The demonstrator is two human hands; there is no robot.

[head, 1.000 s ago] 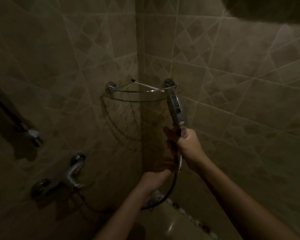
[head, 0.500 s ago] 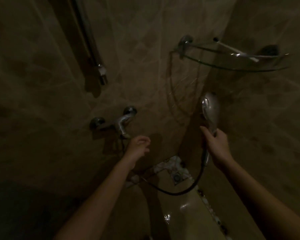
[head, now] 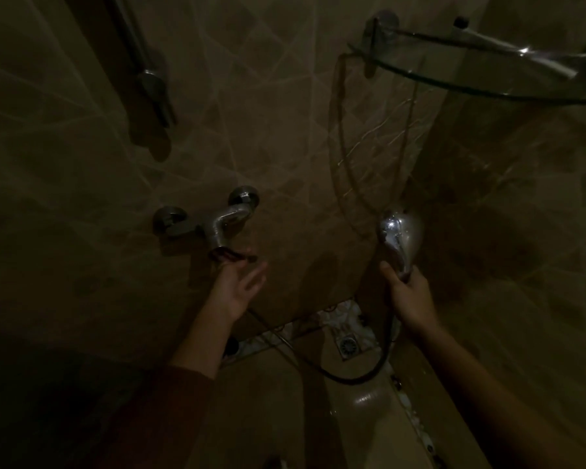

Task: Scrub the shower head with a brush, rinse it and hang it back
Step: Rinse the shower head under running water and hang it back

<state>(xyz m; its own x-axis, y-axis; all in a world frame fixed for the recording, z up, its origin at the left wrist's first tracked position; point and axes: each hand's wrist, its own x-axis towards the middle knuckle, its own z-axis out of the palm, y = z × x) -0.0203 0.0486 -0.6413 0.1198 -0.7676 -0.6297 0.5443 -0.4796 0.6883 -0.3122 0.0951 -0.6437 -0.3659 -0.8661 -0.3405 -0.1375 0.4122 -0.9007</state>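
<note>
In a dim tiled shower corner, my right hand [head: 408,294] grips the handle of the chrome shower head [head: 401,231], which points upward. Its dark hose [head: 352,379] loops down below my hand toward the floor. My left hand [head: 239,284] is spread with straight fingers just below the lever of the chrome mixer tap [head: 214,225] on the wall; whether it touches the lever is unclear. A thin white brush [head: 518,50] lies on the glass corner shelf [head: 454,84] at the upper right.
A vertical wall rail [head: 142,62] runs down the upper left wall. A square floor drain [head: 347,345] sits in the patterned floor corner below the shower head. Tiled walls close in on the left and right.
My left hand has opened and risen to just under the tap lever. The view has moved closer and tilted; my right hand still holds the shower head upright.
</note>
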